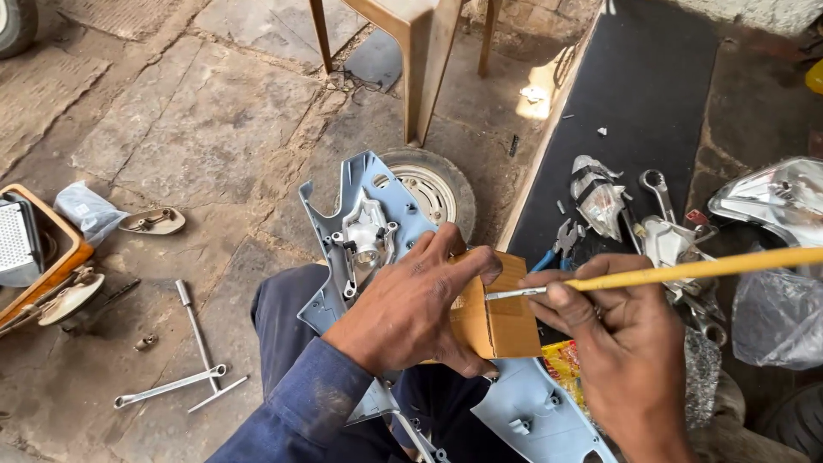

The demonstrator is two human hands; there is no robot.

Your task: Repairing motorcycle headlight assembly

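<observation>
Head view: left hand [410, 310] clamped around small brown cardboard box [495, 310], thumb under, fingers curled over top edge, box held above the lap. Right hand [619, 343] closed on yellow-handled screwdriver [686, 272], metal tip touching the box's near top edge, just beside the left forefinger. Directly beneath both hands, pale blue scooter body panel [369, 227] resting across dark blue trousers, its lower part hidden by hands and box. Beyond the left hand, small scooter wheel [437, 184] lying flat, half covered by the panel. Far left of the left hand, cross wrench [195, 330] and spanner [168, 387] on stone floor. Beyond the right hand, pliers [557, 244], ring spanner [658, 190] and clear lamp parts on black mat [643, 77]. Under the right wrist, yellow-red packet [561, 364], mostly hidden. Right edge: chrome headlamp housing [776, 197] cut off by the frame. Contents of box not visible.
</observation>
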